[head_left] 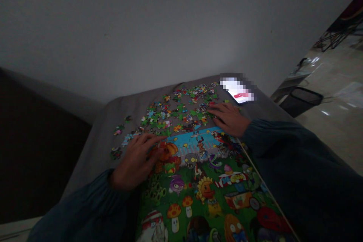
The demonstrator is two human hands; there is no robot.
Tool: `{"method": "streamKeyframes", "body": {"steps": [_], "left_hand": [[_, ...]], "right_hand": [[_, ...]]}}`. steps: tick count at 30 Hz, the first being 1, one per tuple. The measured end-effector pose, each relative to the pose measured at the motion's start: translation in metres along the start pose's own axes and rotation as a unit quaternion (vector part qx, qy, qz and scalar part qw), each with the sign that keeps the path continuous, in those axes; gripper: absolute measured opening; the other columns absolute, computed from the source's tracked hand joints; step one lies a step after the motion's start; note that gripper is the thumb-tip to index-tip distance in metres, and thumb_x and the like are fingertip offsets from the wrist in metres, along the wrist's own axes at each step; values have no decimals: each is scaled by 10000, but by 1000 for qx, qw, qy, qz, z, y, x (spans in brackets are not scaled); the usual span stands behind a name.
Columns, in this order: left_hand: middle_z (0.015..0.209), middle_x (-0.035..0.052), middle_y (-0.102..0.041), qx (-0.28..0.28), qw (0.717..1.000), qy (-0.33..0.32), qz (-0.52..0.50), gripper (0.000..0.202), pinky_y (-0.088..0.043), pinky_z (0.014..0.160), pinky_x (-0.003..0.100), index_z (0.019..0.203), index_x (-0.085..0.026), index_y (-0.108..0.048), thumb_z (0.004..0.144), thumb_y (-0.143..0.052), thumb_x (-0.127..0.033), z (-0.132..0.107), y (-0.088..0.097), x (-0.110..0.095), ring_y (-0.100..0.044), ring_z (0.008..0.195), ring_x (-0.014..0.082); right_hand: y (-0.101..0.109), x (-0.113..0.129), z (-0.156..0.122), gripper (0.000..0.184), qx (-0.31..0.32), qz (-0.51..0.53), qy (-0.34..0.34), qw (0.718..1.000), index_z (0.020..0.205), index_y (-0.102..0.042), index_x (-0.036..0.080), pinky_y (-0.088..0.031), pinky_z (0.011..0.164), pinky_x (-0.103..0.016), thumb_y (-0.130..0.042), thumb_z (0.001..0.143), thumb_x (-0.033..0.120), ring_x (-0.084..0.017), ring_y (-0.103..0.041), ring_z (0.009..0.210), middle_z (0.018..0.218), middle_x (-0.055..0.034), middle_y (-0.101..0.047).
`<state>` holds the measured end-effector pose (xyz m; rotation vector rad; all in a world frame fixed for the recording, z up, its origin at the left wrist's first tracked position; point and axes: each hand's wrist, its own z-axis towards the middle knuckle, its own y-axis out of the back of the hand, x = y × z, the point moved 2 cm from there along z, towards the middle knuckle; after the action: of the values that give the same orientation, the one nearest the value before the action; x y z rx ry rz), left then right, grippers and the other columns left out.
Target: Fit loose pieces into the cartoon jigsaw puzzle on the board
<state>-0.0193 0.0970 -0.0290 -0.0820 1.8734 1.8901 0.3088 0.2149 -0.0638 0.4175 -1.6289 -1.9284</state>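
My left hand (138, 160) rests at the upper left edge of a cartoon puzzle picture (190, 193), its fingers stretched forward and somewhat apart. Loose jigsaw pieces (159, 117) lie scattered on the grey cloth beyond the picture. My right hand (231, 119) is stretched out flat just past the picture's upper right corner. Its fingertips reach the right part of the loose pieces; whether they touch one I cannot tell. Neither hand visibly grips anything. Plants, mushrooms and a sunflower figure cover the picture, with a blue strip at its far side.
A lit phone (239, 92) lies at the far right of the cloth-covered surface (93, 151). Behind it rises a pale wall (141, 30). To the right, a dark-framed chair (303, 98) stands on a shiny floor (337, 94). The light is dim.
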Motion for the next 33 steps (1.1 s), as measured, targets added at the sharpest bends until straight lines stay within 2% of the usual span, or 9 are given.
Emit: {"method": "streamKeyframes", "body": {"steps": [4, 6, 7, 10, 14, 18, 20, 24, 33], "left_hand": [[1259, 95, -651, -83, 978, 140, 131, 422, -429, 978, 582, 1252, -269, -667, 968, -408, -443, 1, 35, 51, -554, 1164, 370], [1284, 136, -646, -73, 957, 221, 171, 448, -452, 897, 639, 1239, -245, -685, 925, -472, -485, -3, 46, 81, -542, 1176, 464], [1288, 144, -647, -53, 954, 239, 172, 464, -458, 883, 647, 1230, -242, -691, 899, -511, -513, -5, 48, 94, -545, 1175, 480], [1263, 107, -672, -26, 961, 232, 149, 497, -482, 880, 610, 1179, -274, -711, 815, -601, -594, -10, 47, 116, -588, 1136, 451], [1078, 70, -734, -10, 979, 176, 101, 546, -528, 838, 453, 1161, -299, -727, 755, -589, -636, -8, 36, 118, -665, 990, 342], [914, 69, -734, -9, 985, 159, 63, 563, -532, 727, 400, 1165, -269, -727, 761, -541, -615, -3, 30, 115, -680, 808, 295], [904, 65, -729, -14, 985, 161, 56, 584, -531, 712, 388, 1193, -254, -709, 766, -537, -614, -1, 28, 115, -669, 773, 280], [956, 75, -719, -31, 986, 160, 39, 653, -534, 747, 386, 1238, -223, -679, 769, -528, -651, 3, 26, 114, -666, 831, 282], [888, 98, -675, -49, 986, 161, 17, 651, -514, 782, 414, 1115, -201, -727, 749, -501, -689, 12, 20, 113, -643, 859, 303]], "right_hand": [[-1, -1, 0, 472, -4, -5, 11, 1000, 1388, -580, 205, -410, 1014, -567, -384, 972, 310, -350, -454, 1296, 1451, -127, -536], [-1, -1, 0, 470, -5, -6, 12, 1000, 1392, -576, 214, -410, 1017, -568, -385, 973, 308, -348, -463, 1289, 1451, -125, -536], [-1, -1, 0, 468, -6, -7, 11, 1000, 1391, -575, 218, -409, 1020, -569, -381, 975, 309, -346, -466, 1287, 1452, -121, -535], [-2, -2, 0, 462, -8, -10, 9, 1000, 1389, -572, 240, -409, 1026, -570, -371, 980, 316, -341, -467, 1288, 1458, -98, -534], [-3, -1, 0, 466, -14, -12, 5, 1000, 1386, -574, 241, -417, 1016, -580, -380, 970, 320, -351, -470, 1283, 1461, -91, -537], [-2, 0, 0, 482, -5, -11, 0, 1000, 1392, -572, 206, -425, 1005, -577, -370, 971, 323, -358, -468, 1286, 1458, -106, -540], [-1, 0, 0, 481, -1, -8, -1, 1000, 1392, -572, 207, -420, 1013, -572, -370, 972, 324, -352, -465, 1294, 1462, -105, -536], [0, 0, 0, 474, -1, -4, -3, 1000, 1387, -577, 206, -415, 1025, -559, -387, 970, 326, -348, -463, 1296, 1466, -106, -531], [0, 0, -1, 479, 7, -16, 0, 1000, 1406, -553, 194, -412, 1037, -551, -363, 985, 321, -344, -458, 1301, 1472, -111, -521]]}}
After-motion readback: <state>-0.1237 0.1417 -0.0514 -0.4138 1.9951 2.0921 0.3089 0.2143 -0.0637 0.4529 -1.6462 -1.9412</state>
